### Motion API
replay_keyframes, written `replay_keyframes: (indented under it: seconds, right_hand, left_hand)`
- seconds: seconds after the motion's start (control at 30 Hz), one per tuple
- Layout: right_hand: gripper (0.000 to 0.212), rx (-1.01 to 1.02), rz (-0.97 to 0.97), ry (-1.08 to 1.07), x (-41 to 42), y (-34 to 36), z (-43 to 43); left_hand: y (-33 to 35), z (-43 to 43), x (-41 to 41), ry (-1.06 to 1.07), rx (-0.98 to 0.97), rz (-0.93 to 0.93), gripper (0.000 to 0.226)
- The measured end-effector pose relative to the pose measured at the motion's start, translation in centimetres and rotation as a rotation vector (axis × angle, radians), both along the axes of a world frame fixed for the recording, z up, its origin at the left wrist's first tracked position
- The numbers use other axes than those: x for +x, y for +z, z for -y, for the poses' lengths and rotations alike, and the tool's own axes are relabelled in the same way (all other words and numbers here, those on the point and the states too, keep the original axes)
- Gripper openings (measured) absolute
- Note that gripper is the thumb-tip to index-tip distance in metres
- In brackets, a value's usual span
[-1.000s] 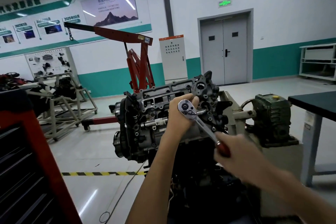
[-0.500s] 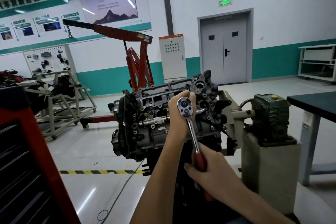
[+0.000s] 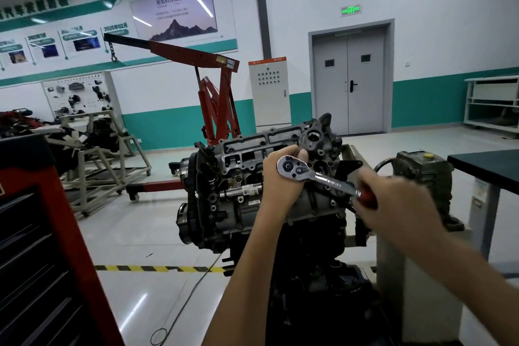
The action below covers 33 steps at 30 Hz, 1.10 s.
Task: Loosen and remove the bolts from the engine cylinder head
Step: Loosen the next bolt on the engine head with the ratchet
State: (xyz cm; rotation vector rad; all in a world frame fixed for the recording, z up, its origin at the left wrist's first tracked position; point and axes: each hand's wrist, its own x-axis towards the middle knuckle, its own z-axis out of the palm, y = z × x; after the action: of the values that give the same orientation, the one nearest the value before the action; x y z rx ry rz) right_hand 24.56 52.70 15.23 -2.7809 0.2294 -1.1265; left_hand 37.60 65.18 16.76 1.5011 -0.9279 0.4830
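Far left: red engine hoist (image 3: 191, 53) standing behind the work, hook hanging free. Near left: red tool cabinet (image 3: 70, 247), running out of frame. Dark-topped desk (image 3: 488, 166) poking in at right, only a corner showing.

Engine (image 3: 224, 213) sitting on its stand mid-scene, tipped so the cylinder head (image 3: 247, 146) is facing the person, probably to bring the bolts within easy wrench reach. Stand itself is sitting in shadow, mostly unreadable.

Ratchet wrench (image 3: 323, 178) lying across the right end of the head, drive end against the casting, handle running down to the right. Socket and bolt are hiding behind the drive end and the left hand (image 3: 276, 182), so I can't tell which bolt it's on or how far out it is.

Left hand is cupping behind the drive end, fingers (image 3: 300, 154) curling over its top. I'm reading that as holding the socket square so it isn't camming off. Right hand (image 3: 398, 202) is wrapping round the red grip at the handle's end for leverage. It's blurring, so finger detail isn't resolving, but they're clamped on the grip.

Judging this as mid-loosening. No removed bolts showing.
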Motion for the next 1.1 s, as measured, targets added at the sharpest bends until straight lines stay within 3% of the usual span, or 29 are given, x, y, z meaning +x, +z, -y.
replay_keyframes:
  seconds: [0.07,0.17,0.23,0.3,0.4,0.5,0.57,0.73,0.87,0.93,1.0,1.1]
  right_hand:
    - [0.019,0.158,-0.064,0.05,-0.1,-3.1,-2.7]
    - [0.03,0.565,-0.166,0.353,0.6,-5.9,-7.1]
    - [0.03,0.67,-0.168,0.44,0.8,-6.3,-8.1]
    - [0.029,0.559,-0.192,0.409,0.6,-5.5,-6.4]
    - [0.017,0.18,-0.19,0.255,0.0,-2.6,-1.6]
    - [0.016,-0.118,-0.033,0.127,0.0,1.9,2.3]
    - [0.019,-0.171,0.022,0.048,-0.1,3.3,3.1]
    - [0.017,0.206,-0.077,0.136,-0.6,-2.4,-1.4]
    - [0.028,0.779,-0.174,0.54,0.1,-5.6,-7.3]
    - [0.025,0.869,-0.228,0.612,0.2,-5.8,-8.0]
    - [0.027,0.743,-0.215,0.52,0.1,-5.1,-6.2]
    - [0.013,0.235,-0.175,0.268,-0.1,-1.6,-1.0]
  left_hand:
    - [0.0,0.3,0.0,0.02,-0.049,-0.019,0.041]
    - [0.1,0.6,-0.2,0.043,-0.058,-0.02,0.038]
    - [-0.1,0.4,-0.1,0.025,-0.052,-0.01,0.039]
    - [-0.1,-0.1,0.1,-0.013,-0.02,0.009,0.043]
    - [0.4,-1.0,0.5,-0.045,0.092,0.06,0.049]
    - [0.7,-0.7,0.5,-0.07,0.139,0.06,0.049]
    - [0.5,-0.2,0.3,-0.073,0.131,0.057,0.049]
    - [-0.6,0.3,0.1,-0.03,-0.07,0.008,0.043]
    - [-0.4,0.4,-0.1,-0.028,-0.086,-0.014,0.044]
    - [-0.3,0.2,-0.1,-0.044,-0.056,-0.016,0.046]
    - [-0.3,-0.5,0.3,-0.052,-0.001,0.01,0.046]
    - [0.0,-1.4,0.8,-0.066,0.08,0.056,0.048]
